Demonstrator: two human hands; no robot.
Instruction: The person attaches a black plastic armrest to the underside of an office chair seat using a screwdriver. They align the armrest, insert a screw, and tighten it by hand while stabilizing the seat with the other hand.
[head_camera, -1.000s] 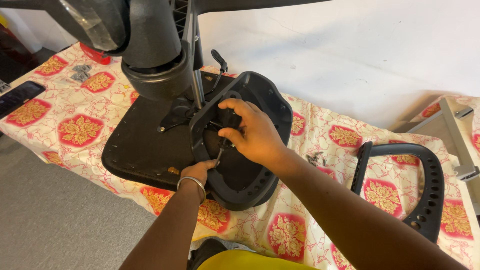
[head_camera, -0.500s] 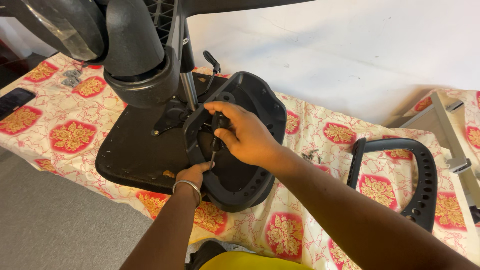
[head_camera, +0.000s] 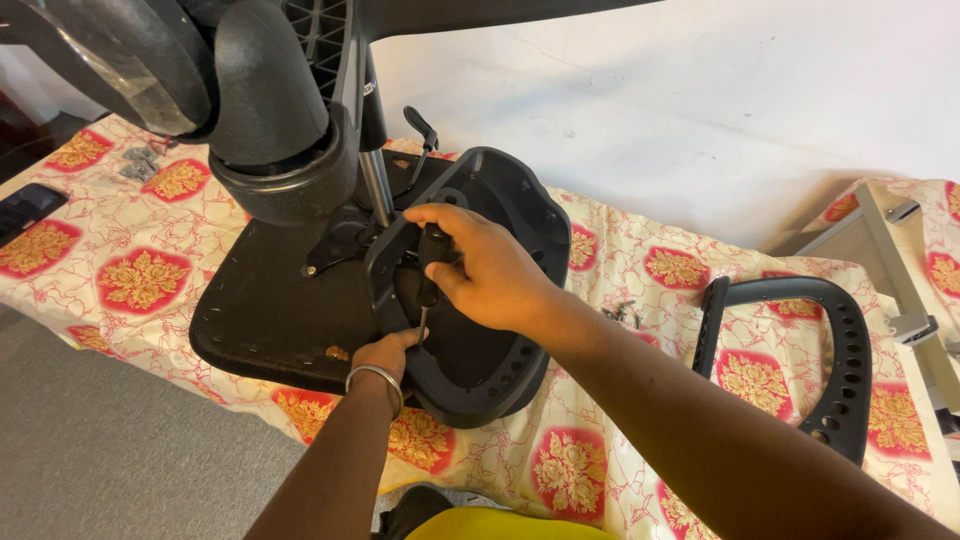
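On the cloth-covered table | upturned chair seat, black armrest bracket on top | right hand clamped on screwdriver, left hand pinching its tip | step: driving a screw, likely; next needs steady downward pressure.

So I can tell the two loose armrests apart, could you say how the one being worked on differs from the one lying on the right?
The armrest under the hands lies on the upturned seat base, with the right hand driving a screwdriver into it. The right-side armrest lies untouched on the patterned cloth. Both are black plastic loops with holes.
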